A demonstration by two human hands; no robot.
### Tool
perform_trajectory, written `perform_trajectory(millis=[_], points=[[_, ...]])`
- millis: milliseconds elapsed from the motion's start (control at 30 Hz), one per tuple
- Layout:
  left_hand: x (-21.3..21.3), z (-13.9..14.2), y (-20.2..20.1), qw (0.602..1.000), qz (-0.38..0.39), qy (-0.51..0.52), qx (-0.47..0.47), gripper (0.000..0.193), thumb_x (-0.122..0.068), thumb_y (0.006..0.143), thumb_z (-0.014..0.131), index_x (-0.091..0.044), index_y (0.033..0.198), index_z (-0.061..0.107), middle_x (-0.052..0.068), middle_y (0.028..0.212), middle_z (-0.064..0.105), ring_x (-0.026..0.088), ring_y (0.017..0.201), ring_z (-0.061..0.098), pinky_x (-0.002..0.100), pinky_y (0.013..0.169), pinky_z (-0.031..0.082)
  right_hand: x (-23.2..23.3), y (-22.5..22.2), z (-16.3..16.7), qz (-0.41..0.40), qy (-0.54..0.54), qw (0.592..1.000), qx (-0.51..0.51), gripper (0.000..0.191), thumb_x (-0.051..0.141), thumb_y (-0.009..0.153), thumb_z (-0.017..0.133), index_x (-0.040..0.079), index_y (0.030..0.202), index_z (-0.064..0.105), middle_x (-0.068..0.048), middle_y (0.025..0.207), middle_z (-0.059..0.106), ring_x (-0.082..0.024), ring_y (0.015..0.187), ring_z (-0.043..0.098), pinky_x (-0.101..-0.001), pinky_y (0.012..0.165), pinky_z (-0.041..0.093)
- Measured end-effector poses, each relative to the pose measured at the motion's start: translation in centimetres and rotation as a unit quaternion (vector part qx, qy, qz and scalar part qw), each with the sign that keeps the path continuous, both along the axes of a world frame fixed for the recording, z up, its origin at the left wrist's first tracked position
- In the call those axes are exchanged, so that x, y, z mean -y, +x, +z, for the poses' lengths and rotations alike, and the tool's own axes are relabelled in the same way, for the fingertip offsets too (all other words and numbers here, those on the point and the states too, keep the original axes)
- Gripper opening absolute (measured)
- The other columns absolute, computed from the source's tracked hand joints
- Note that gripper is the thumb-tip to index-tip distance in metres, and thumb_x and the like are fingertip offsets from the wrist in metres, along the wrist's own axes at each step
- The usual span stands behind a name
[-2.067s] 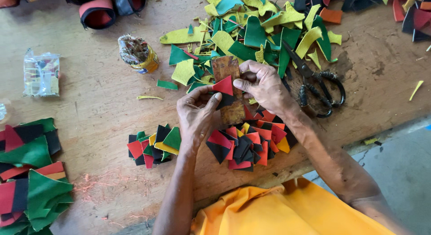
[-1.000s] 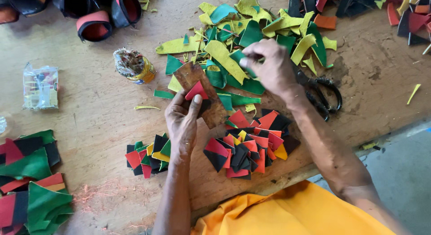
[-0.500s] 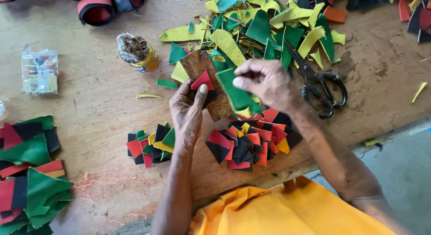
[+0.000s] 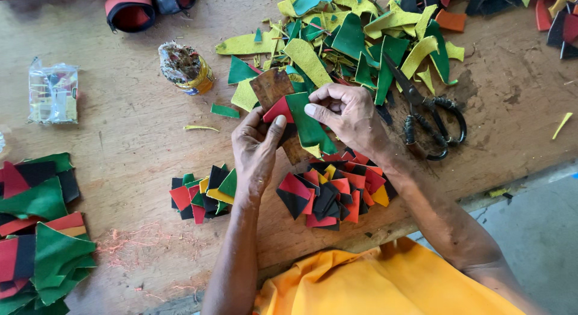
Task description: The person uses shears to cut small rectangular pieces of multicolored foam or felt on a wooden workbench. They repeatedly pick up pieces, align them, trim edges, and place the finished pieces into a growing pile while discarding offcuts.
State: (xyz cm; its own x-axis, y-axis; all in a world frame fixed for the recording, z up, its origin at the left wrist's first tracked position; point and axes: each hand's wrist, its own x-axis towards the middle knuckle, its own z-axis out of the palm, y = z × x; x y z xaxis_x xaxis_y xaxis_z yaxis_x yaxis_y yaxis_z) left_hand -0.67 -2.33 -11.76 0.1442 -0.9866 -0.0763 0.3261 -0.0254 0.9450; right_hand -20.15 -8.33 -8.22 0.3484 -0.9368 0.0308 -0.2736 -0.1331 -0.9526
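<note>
At a worn wooden workbench [image 4: 120,146], a person's left hand [image 4: 256,149] closes thumb and fingers on a small red piece [image 4: 278,110] set against a brown template [image 4: 272,86], while the right hand [image 4: 349,113] pinches a green leather piece [image 4: 310,125] between thumb and forefinger, the two pieces touching edge to edge. Just below the hands lie two piles of cut red, black, yellow and green triangles [image 4: 328,191]. Black-handled scissors [image 4: 430,110] rest near the right wrist beside a heap of green and yellow offcuts [image 4: 361,32]. A crusted glue tin [image 4: 185,67], its contents unclear, stands left of the hands.
</note>
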Motion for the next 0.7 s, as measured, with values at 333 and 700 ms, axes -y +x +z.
perform_trajectory(millis=[333, 700], points=[[0.01, 0.18, -0.07, 1.0, -0.01, 0.007, -0.013, 0.028, -0.01, 0.1, 0.07, 0.003, 0.124, 0.066, 0.004, 0.106, 0.074, 0.006, 0.091, 0.067, 0.023, 0.082, 0.058, 0.13, -0.09, 0.08, -0.004, 0.006, 1.0, -0.002, 0.018, 0.013, 0.095, 0.077, -0.002, 0.105, 0.073, 0.001, 0.087, 0.07, -0.001, 0.075, 0.062, -0.018, 0.065, 0.053], [0.15, 0.3, 0.09, 0.995, -0.037, -0.003, -0.096, 0.032, -0.008, 0.099, 0.07, 0.004, 0.127, 0.063, 0.009, 0.113, 0.074, 0.01, 0.097, 0.07, 0.029, 0.09, 0.06, 0.2, -0.29, 0.27, 0.009, 0.008, 1.0, -0.02, 0.018, 0.013, 0.094, 0.077, -0.001, 0.104, 0.073, 0.001, 0.085, 0.071, -0.001, 0.074, 0.064, -0.0182, 0.063, 0.053]])
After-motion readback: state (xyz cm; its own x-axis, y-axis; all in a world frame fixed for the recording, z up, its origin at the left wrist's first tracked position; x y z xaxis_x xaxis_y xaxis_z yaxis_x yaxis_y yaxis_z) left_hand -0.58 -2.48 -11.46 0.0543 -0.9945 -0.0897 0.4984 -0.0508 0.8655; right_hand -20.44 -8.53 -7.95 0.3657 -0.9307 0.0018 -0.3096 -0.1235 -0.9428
